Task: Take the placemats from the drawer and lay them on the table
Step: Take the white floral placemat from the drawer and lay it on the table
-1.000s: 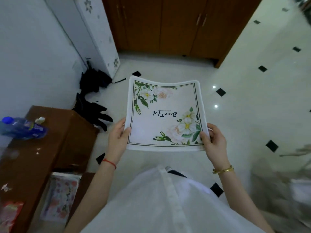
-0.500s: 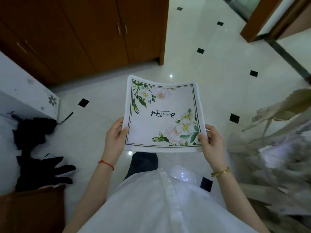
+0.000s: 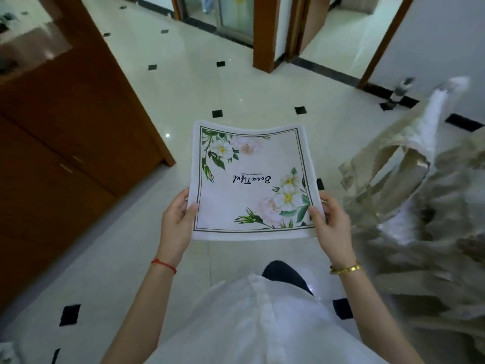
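A white placemat (image 3: 252,179) printed with green leaves, pale flowers and dark script is held flat in front of me, above the floor. My left hand (image 3: 175,222) grips its near left edge, thumb on top. My right hand (image 3: 332,224) grips its near right edge the same way. The far edge curls slightly upward. No drawer and no table show in this view.
A brown wooden cabinet (image 3: 65,143) fills the left side. Glossy white floor tiles (image 3: 236,82) with small black squares stretch ahead to doorways with brown frames (image 3: 262,35). A blurred beige and white mass (image 3: 420,206) crowds the right.
The view has swung to the right: the low brown stand, bottle and black items on the left have left the view, and doorways have come in. Both hands keep the same grip on the placemat.
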A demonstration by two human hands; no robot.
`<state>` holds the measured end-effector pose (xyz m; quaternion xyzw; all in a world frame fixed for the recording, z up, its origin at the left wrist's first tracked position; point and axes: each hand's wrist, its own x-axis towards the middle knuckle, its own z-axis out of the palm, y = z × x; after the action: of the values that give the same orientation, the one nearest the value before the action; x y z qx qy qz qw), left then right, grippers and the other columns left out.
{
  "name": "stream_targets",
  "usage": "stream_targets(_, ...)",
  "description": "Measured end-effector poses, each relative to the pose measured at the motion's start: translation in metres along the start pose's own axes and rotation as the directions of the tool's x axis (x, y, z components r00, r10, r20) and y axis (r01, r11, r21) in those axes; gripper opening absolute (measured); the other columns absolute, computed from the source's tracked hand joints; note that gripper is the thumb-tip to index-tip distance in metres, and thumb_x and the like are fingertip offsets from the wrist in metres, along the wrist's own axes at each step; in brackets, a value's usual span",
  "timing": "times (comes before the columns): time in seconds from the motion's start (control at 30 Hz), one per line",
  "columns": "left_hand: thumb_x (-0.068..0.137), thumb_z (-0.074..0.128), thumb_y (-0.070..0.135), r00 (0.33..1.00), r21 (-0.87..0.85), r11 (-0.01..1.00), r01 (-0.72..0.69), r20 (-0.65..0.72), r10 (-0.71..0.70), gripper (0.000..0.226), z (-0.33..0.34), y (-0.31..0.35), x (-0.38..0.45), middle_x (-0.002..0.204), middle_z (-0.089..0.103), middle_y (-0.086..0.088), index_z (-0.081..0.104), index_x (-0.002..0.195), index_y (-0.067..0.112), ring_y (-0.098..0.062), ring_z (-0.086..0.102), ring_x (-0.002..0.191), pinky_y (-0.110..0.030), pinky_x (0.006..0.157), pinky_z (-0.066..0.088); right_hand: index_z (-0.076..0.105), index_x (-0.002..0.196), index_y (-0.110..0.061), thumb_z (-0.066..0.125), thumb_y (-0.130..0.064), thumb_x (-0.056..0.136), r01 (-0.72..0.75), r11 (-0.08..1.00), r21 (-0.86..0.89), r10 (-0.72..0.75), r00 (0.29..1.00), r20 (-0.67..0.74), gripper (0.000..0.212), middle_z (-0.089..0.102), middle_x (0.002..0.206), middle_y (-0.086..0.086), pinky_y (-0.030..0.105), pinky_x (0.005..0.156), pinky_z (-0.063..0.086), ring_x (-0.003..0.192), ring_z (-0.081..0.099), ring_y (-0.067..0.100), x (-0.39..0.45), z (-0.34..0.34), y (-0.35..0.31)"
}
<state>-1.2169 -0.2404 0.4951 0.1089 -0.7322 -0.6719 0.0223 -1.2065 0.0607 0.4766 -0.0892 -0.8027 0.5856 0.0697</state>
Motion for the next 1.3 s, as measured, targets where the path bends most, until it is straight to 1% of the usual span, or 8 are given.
stream_targets(0.17, 0.095, 0.048, -0.002, 0.979, 0.035, 0.999, 0.013, 0.204, -0.02, 0.04, 0.048, 0.012, 0.1, 0.127, 0.063, -0.005, 0.052, 0.133, 0.009, -0.019, 0.06, 0.118, -0.047, 0.104, 0.046, 0.057, 0.117, -0.018, 0.058, -0.014, 0.093, -0.087, 0.996, -0.019, 0.081, 0.977, -0.198, 0.025, 0.072, 0.097, -0.002, 0.04, 0.077, 0.058, 0.088, 0.069, 0.012, 0.05, -0.012, 0.005)
stream_targets(0.47, 0.095, 0.048, -0.002, 0.924, 0.036, 0.999, -0.035, 0.381, 0.019, 0.037, 0.182, 0.05, 0.25, 0.119, 0.067, 0.001, 0.055, 0.13, 0.01, -0.012, 0.065, 0.108, -0.033, 0.097, 0.051, 0.058, 0.115, -0.028, 0.059, -0.02, 0.091, -0.158, 0.987, -0.011, 0.141, 0.911, -0.388, 0.026, 0.073, 0.091, 0.0, 0.052, 0.077, 0.056, 0.085, 0.069, 0.023, 0.188, -0.06, 0.027)
stream_targets(0.7, 0.096, 0.048, 0.0, 0.897, 0.043, 0.996, -0.082, 0.439, 0.055, 0.037, 0.305, 0.095, 0.379, 0.122, 0.067, -0.005, 0.055, 0.13, 0.013, -0.015, 0.064, 0.11, -0.033, 0.098, 0.051, 0.057, 0.113, -0.026, 0.057, -0.016, 0.092, -0.139, 0.99, -0.041, 0.106, 0.888, -0.447, 0.023, 0.071, 0.098, -0.002, 0.036, 0.072, 0.058, 0.084, 0.068, 0.01, 0.339, -0.12, 0.018)
stream_targets(0.83, 0.096, 0.049, 0.002, 0.889, 0.038, 0.997, -0.067, 0.455, 0.043, 0.037, 0.362, 0.105, 0.437, 0.12, 0.067, -0.001, 0.057, 0.127, 0.021, -0.014, 0.065, 0.109, -0.03, 0.094, 0.053, 0.058, 0.113, -0.023, 0.057, -0.015, 0.092, -0.17, 0.985, -0.036, 0.132, 0.865, -0.484, 0.023, 0.071, 0.094, -0.004, 0.043, 0.073, 0.058, 0.083, 0.069, 0.015, 0.405, -0.142, 0.027)
stream_targets(0.93, 0.096, 0.049, 0.001, 0.871, 0.028, 0.998, -0.063, 0.489, 0.041, 0.036, 0.407, 0.109, 0.479, 0.12, 0.067, 0.0, 0.057, 0.126, 0.02, -0.01, 0.066, 0.106, -0.02, 0.089, 0.053, 0.057, 0.117, -0.019, 0.057, -0.012, 0.092, -0.185, 0.983, 0.001, 0.159, 0.845, -0.511, 0.026, 0.07, 0.098, -0.006, 0.039, 0.075, 0.058, 0.086, 0.068, 0.012, 0.452, -0.156, 0.039)
stream_targets(1.07, 0.096, 0.047, -0.001, 0.839, 0.03, 0.997, -0.074, 0.543, 0.046, 0.037, 0.471, 0.109, 0.545, 0.12, 0.067, -0.001, 0.057, 0.126, 0.019, -0.012, 0.064, 0.109, -0.02, 0.09, 0.053, 0.057, 0.116, -0.018, 0.055, -0.008, 0.093, -0.186, 0.981, 0.053, 0.183, 0.809, -0.558, 0.025, 0.069, 0.1, -0.004, 0.031, 0.072, 0.057, 0.086, 0.068, 0.01, 0.522, -0.174, 0.059)
stream_targets(1.2, 0.096, 0.048, 0.0, 0.804, 0.04, 0.995, -0.095, 0.592, 0.053, 0.037, 0.539, 0.119, 0.617, 0.122, 0.067, -0.002, 0.056, 0.129, 0.015, -0.014, 0.064, 0.109, -0.027, 0.094, 0.052, 0.057, 0.114, -0.021, 0.057, -0.01, 0.092, -0.237, 0.97, 0.062, 0.224, 0.757, -0.614, 0.025, 0.071, 0.093, -0.002, 0.044, 0.071, 0.057, 0.081, 0.068, 0.018, 0.599, -0.197, 0.077)
stream_targets(1.3, 0.096, 0.048, 0.001, 0.757, 0.031, 0.993, -0.116, 0.65, 0.068, 0.037, 0.598, 0.137, 0.676, 0.121, 0.067, 0.001, 0.058, 0.126, 0.019, -0.013, 0.064, 0.11, -0.028, 0.095, 0.052, 0.057, 0.114, -0.022, 0.057, -0.013, 0.092, -0.258, 0.964, 0.056, 0.23, 0.714, -0.662, 0.023, 0.071, 0.094, -0.006, 0.046, 0.072, 0.057, 0.082, 0.068, 0.014, 0.663, -0.221, 0.085)
